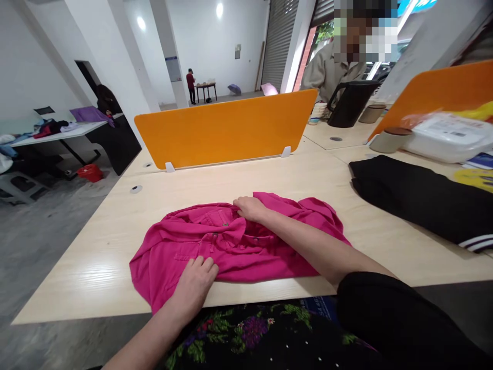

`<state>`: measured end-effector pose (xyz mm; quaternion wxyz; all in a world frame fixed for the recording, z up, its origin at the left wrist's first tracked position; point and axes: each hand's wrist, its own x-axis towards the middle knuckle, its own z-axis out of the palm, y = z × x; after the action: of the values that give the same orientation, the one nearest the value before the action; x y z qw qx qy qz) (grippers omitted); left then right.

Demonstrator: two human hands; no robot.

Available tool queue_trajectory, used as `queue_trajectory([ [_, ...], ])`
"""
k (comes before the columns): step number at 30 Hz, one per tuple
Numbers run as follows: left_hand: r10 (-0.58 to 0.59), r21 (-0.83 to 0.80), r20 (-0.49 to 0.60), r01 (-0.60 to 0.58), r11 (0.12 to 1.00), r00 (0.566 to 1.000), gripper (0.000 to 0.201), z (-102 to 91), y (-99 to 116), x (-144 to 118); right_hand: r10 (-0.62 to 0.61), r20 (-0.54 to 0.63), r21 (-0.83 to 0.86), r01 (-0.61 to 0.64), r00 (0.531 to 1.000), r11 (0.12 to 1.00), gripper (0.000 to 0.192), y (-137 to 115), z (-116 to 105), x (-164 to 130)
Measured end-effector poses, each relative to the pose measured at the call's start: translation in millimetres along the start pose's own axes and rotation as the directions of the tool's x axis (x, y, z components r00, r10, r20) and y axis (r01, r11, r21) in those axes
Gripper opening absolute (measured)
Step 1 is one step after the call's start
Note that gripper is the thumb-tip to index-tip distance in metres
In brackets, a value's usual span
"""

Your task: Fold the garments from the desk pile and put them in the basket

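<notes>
The pale wood-grain desk (pixel 292 180) carries a crumpled magenta shirt (pixel 231 246), soft woven cloth with small buttons, lying at its near edge below the orange divider (pixel 225 128). The left hand (pixel 196 280) presses flat, fingers spread, pinning the shirt's near hem; the right hand (pixel 250 208) pinches its far fold, apparently to smooth it.

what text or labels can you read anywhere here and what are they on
No text can be read.
White plastic package on the right desk: dark label print, too blurred.
Wall notice on the far pillar: too small.
Pink shirt under both hands: no label showing.
</notes>
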<state>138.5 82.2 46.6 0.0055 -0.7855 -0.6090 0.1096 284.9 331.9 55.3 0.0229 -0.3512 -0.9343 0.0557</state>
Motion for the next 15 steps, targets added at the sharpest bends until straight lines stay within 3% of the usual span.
queue_trajectory([
  [2, -0.010, 0.079, -0.080, 0.016, 0.997, 0.997, 0.022, -5.9, -21.9, -2.2, 0.071, -0.108, 0.143, -0.056, 0.992, 0.988, 0.018, 9.8, -2.6, -8.4],
  [4, -0.006, 0.142, -0.197, 0.035, 0.989, 0.980, 0.020, -14.1, -48.4, -4.8, 0.200, -0.286, 0.382, -0.080, 0.937, 0.921, 0.013, 25.2, -7.8, -25.6],
  [5, -0.015, 0.173, -0.258, 0.061, 0.983, 0.966, 0.019, -17.9, -63.3, -5.8, 0.290, -0.379, 0.506, -0.066, 0.879, 0.860, 0.013, 34.7, -10.4, -36.7],
  [7, -0.076, 0.223, -0.377, 0.170, 0.960, 0.923, 0.018, -21.8, -94.8, -6.4, 0.489, -0.508, 0.691, -0.003, 0.709, 0.723, 0.018, 56.7, -12.6, -62.4],
  [9, -0.196, 0.225, -0.489, 0.340, 0.913, 0.850, 0.022, -18.6, -121.9, -5.1, 0.657, -0.523, 0.786, 0.008, 0.543, 0.618, 0.022, 80.3, -8.1, -90.8],
  [10, -0.261, 0.202, -0.535, 0.422, 0.884, 0.803, 0.026, -14.5, -130.9, -4.1, 0.719, -0.495, 0.814, -0.028, 0.487, 0.580, 0.023, 91.8, -3.2, -105.0],
  [11, -0.321, 0.165, -0.565, 0.486, 0.858, 0.760, 0.028, -9.2, -135.4, -2.9, 0.766, -0.455, 0.833, -0.086, 0.453, 0.546, 0.024, 102.6, 2.9, -118.6],
  [13, -0.429, 0.060, -0.567, 0.555, 0.830, 0.703, 0.026, 2.3, -129.0, -0.6, 0.820, -0.371, 0.836, -0.227, 0.436, 0.499, 0.024, 120.8, 15.3, -142.0],
  [15, -0.520, -0.081, -0.498, 0.560, 0.824, 0.694, 0.028, 10.8, -104.8, 0.8, 0.843, -0.315, 0.798, -0.360, 0.435, 0.484, 0.027, 132.9, 22.5, -158.0],
])
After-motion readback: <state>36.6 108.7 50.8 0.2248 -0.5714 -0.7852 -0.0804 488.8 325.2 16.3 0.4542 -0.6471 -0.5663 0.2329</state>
